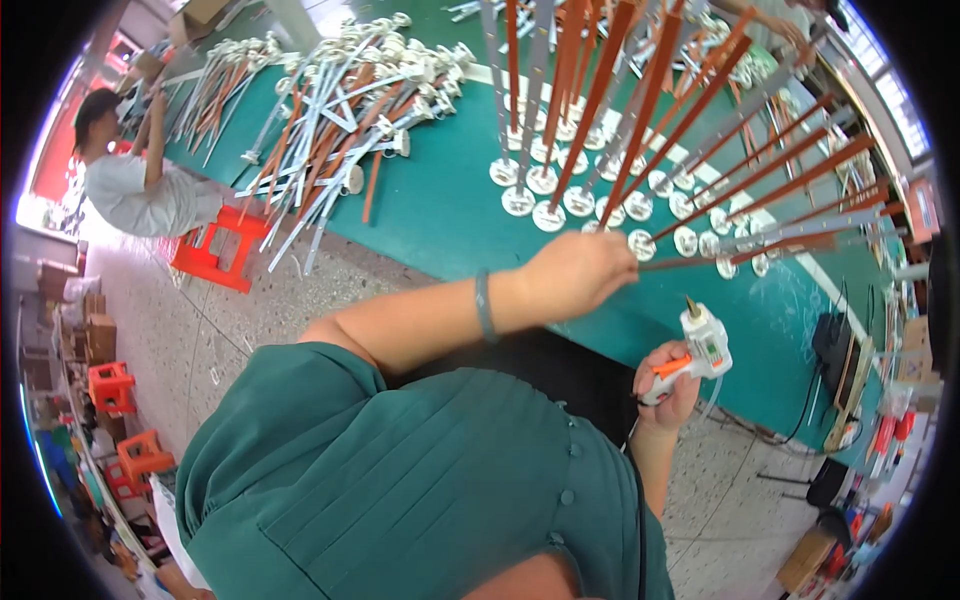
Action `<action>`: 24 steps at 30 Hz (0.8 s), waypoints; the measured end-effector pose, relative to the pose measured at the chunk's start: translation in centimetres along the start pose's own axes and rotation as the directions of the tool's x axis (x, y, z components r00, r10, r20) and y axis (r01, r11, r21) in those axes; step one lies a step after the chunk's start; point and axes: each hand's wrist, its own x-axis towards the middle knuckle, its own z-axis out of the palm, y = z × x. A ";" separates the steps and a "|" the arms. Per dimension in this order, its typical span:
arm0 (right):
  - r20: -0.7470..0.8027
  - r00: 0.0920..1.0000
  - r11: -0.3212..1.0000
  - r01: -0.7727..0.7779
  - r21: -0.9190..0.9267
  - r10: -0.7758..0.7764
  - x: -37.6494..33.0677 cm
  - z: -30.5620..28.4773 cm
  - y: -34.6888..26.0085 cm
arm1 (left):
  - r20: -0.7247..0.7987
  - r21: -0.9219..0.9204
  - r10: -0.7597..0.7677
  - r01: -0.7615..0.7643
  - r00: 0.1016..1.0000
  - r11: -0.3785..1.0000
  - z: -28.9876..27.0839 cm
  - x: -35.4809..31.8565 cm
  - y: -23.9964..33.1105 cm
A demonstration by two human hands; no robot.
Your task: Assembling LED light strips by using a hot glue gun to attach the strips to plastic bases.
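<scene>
My left hand (580, 272), with a grey band at its wrist, reaches over the green table (430, 225). Its fingers are pinched at the near end of a brown strip (700, 260) that slants off to the right; the fingertips partly hide that end. In my right hand (668, 385) is a white hot glue gun (706, 342) with an orange trigger, its metal nozzle pointing up and away from me. Just beyond my left hand, several brown and grey strips (600, 110) stand upright on round white bases (548, 215) set in rows.
A large heap of strips with white bases (350, 100) lies at the table's far left. Dark cabled equipment (832, 345) sits at the right edge. One person (140, 180) works beside a red stool (215, 250); another person's arm (775, 25) shows at the far right.
</scene>
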 end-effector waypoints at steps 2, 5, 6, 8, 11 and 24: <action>-0.005 1.000 1.000 -0.007 0.012 0.007 -0.1 0.2 0.0 | 0.018 -0.010 -0.002 0.002 1.000 1.000 -2.5 -1.6 1.5; 0.009 1.000 1.000 -0.005 0.012 0.005 0.1 0.3 -0.1 | 0.046 -0.034 -0.026 0.028 0.999 0.999 -8.0 -4.0 2.0; 0.013 1.000 1.000 -0.005 0.014 0.004 0.2 0.2 0.0 | 0.016 -0.007 -0.078 0.079 0.997 0.997 -9.9 -4.3 1.2; 0.032 0.999 1.000 -0.009 -0.018 0.009 0.3 0.0 -0.1 | -0.104 0.148 -0.180 0.194 0.978 0.970 -13.2 -4.1 -1.6; 0.035 0.999 1.000 -0.008 -0.021 0.009 0.3 0.4 -0.2 | -0.307 0.239 -0.237 0.316 0.922 0.918 -16.0 -2.3 -6.8; -0.088 0.996 1.000 0.014 -0.006 -0.014 0.3 1.2 0.1 | -0.304 0.208 -0.206 0.276 0.930 0.938 -14.4 2.8 -17.7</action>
